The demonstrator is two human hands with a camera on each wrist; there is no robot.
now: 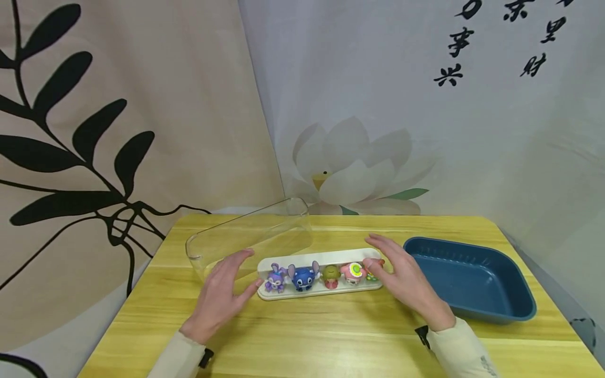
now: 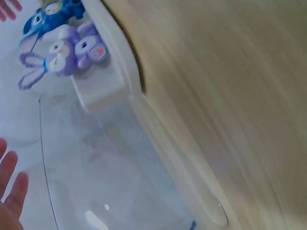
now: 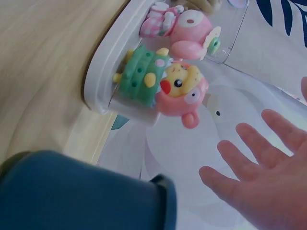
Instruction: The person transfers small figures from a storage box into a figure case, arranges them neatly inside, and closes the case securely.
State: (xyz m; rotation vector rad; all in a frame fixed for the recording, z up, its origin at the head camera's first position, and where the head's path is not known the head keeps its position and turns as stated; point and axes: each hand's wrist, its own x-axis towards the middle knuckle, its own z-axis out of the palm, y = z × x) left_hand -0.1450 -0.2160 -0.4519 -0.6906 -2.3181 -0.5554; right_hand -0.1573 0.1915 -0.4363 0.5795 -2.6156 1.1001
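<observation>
A white display base (image 1: 302, 259) lies across the middle of the table with several small toy figurines lined up on it. From the left come a purple rabbit figurine (image 1: 275, 279), a big-eared blue figurine (image 1: 304, 277), an olive-headed one (image 1: 331, 276) and a pink one (image 1: 353, 273). At the right end, a pink and green figurine (image 3: 144, 76) is partly covered by my thumb in the head view. My left hand (image 1: 221, 294), fingers spread, is beside the base's left end. With fingers extended, my right hand (image 1: 407, 281) hovers at the right end. Both hands hold nothing.
Behind the base on the left, a clear plastic cover (image 1: 250, 214) lies at a slant toward the back edge. A dark blue basin (image 1: 472, 314) stands to the right, close by my right forearm. Printed cloth (image 1: 359, 94) hangs behind the wooden table (image 1: 302, 336).
</observation>
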